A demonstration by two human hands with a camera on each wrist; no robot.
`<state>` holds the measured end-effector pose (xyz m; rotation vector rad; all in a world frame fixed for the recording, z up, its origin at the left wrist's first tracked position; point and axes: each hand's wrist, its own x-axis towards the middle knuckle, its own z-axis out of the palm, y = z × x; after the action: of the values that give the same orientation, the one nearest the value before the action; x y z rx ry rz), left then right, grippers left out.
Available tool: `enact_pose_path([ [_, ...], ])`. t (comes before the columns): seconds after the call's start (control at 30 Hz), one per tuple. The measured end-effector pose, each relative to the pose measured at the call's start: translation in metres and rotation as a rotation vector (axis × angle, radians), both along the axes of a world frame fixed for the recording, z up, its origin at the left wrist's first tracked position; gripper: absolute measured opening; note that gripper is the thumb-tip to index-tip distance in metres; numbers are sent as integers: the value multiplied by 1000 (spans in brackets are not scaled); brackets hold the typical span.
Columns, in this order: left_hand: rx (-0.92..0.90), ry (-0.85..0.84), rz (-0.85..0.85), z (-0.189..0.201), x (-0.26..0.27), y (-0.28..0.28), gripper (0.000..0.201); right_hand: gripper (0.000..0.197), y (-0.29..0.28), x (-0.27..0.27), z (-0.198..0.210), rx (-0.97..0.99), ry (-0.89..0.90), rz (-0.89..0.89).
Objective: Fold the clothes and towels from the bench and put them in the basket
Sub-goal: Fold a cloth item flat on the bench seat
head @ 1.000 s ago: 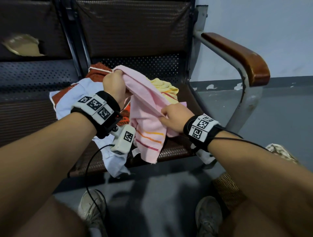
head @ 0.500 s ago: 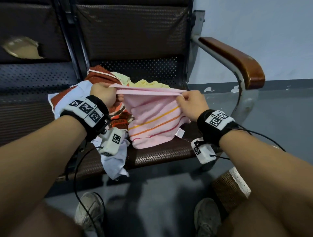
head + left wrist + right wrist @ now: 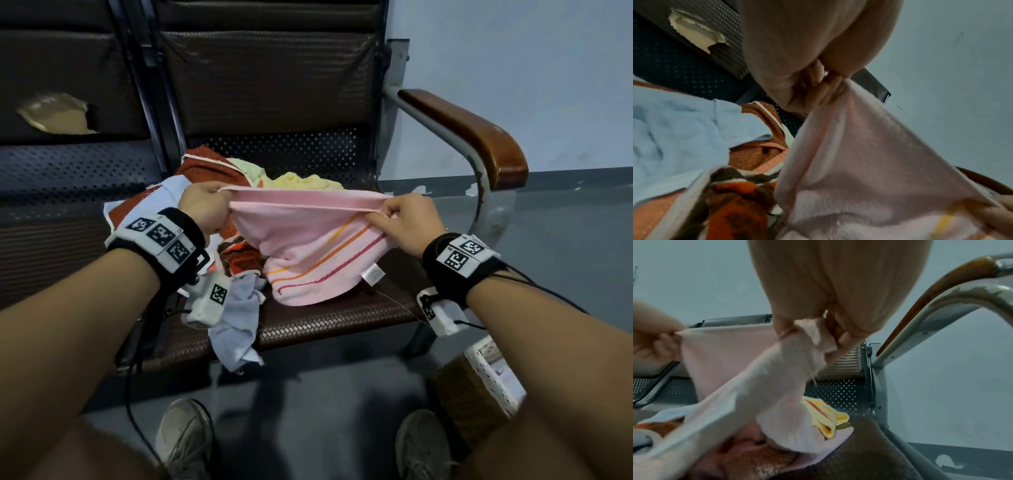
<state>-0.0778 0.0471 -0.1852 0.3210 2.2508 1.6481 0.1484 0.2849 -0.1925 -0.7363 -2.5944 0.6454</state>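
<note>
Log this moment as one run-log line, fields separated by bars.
step: folding pink towel | left hand: pinches one top corner | right hand: pinches the other | towel: stretched above bench | basket: lower right, towel not in

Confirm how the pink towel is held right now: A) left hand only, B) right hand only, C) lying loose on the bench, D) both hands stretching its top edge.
D: the left hand and the right hand each pinch an end of the pink towel, its top edge taut between them.
</note>
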Motion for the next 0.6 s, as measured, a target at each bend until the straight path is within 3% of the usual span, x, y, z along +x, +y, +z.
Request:
enact_pose_path([
  [0.1, 82, -110, -74, 4, 3, -2, 17, 42, 5, 3, 8, -52, 124, -20],
  [0.23, 131, -107, -183, 9, 7, -6, 20, 6, 6, 7, 14, -43, 110, -27],
  [0.37, -71, 191, -276, 7, 7, -14, 27, 33, 6, 6, 19, 17, 52, -35],
  [0.43, -172, 416, -242, 5, 6, -14, 20, 27, 7, 3, 22, 96, 11, -39],
  [0.5, -105, 520, -164, 7, 4, -13, 16, 25, 8, 1, 27, 87, 23, -35],
  [0.6, 50, 546, -78, 23, 0, -8, 40, 23, 9, -1, 39, -20, 54, -49],
])
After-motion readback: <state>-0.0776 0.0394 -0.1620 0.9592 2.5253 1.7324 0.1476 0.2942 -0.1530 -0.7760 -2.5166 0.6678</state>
